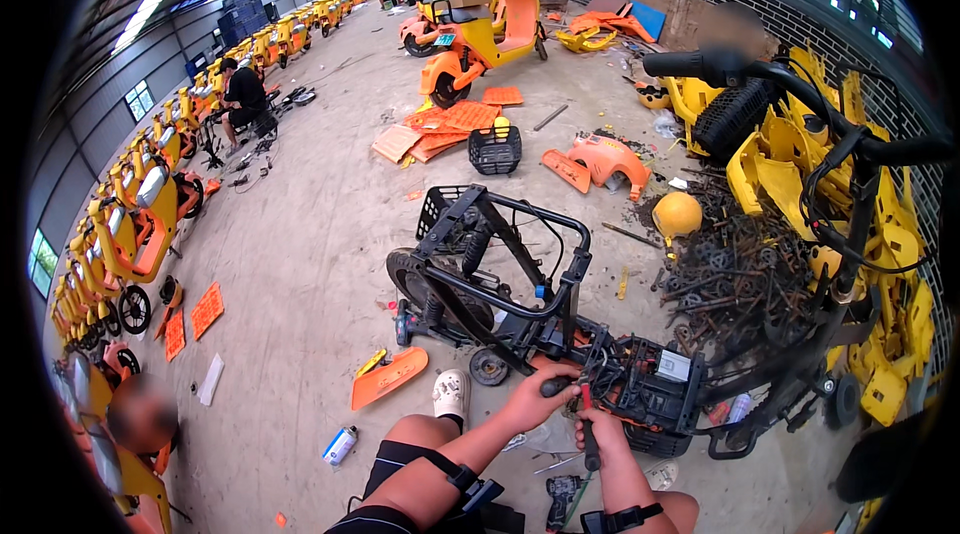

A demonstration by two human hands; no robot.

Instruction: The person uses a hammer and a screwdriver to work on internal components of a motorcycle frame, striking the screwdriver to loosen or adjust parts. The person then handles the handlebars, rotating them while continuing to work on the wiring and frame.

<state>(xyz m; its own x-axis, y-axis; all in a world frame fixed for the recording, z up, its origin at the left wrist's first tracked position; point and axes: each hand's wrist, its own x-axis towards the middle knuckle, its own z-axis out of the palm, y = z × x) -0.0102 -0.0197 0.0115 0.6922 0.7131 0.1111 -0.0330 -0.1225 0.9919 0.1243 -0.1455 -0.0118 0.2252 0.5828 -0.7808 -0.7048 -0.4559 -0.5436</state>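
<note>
A stripped black scooter frame (583,259) stands before me, its rear wheel (403,279) at the left. My left hand (540,398) is closed around a dark rounded grip beside the frame's lower middle; what that grip belongs to is unclear. My right hand (603,434) grips a red-and-black hand tool (591,452), its red part pointing up toward the frame's wiring. Right of both hands lies a black component housing (650,396) with a pale labelled box (673,366) on it. The tool's tip is too small to make out.
A cordless drill (564,500) lies between my legs, and a spray can (341,445) to the left. An orange panel (390,380) rests near my left shoe. Rusty metal parts (735,284) and yellow body panels (885,354) are piled right. Another person (243,94) sits far left.
</note>
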